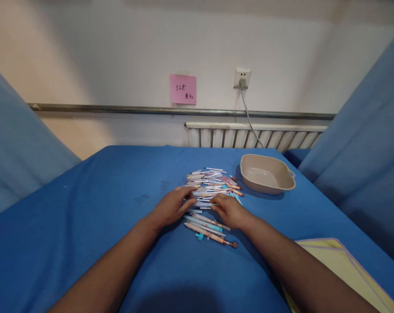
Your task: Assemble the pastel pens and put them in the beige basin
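Observation:
A loose heap of pens (205, 177) in white, pale blue, peach and pink lies in the middle of the blue cloth, mostly crosswise. My left hand (172, 204) rests at the heap's left side, thumb and index finger apart, fingertips touching the pens. From the right, my right hand (229, 211) reaches in with bent fingers, thumb and fingertips close together on the end of a pen (205, 204). Closer to me, several pens lie side by side, among them a peach pen (205, 232) with a brown figure on its end.
A beige plastic basin (265, 174) stands right of the pens. A folded yellow cloth (330, 265) lies by my right forearm. Behind the blue-covered table (102, 191) are a radiator (226, 137), a metal rail (135, 110) and a plugged-in cord (247, 113). Blue curtains (363, 130) hang at both sides.

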`<action>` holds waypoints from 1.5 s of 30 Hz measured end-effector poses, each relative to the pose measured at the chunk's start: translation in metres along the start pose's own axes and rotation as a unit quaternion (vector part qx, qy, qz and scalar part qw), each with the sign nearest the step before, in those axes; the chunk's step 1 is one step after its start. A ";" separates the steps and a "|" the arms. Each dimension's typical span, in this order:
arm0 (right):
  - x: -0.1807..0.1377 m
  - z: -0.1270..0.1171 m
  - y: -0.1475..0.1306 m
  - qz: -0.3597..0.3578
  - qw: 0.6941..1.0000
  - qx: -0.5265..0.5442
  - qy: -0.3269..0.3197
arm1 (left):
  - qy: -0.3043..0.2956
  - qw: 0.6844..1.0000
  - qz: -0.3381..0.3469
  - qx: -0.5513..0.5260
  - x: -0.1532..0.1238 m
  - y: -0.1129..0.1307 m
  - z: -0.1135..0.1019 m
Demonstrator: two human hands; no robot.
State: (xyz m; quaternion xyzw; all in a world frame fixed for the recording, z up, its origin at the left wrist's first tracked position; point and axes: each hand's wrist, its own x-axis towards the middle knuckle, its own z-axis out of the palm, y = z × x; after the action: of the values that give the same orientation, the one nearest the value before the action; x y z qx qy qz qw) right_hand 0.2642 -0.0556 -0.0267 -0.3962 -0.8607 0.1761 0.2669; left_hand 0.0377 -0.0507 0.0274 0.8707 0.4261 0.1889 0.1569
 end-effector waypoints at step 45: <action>0.011 -0.009 0.001 0.067 0.985 -0.153 -0.051 | -0.056 0.989 0.071 0.113 0.009 -0.017 0.009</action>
State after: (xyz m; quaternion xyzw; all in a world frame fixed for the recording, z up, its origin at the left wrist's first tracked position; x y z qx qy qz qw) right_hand 0.2642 -0.0450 -0.0167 -0.4791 -0.8617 0.0803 0.1464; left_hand 0.0353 -0.0349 0.0133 0.9201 0.3724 0.1010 0.0678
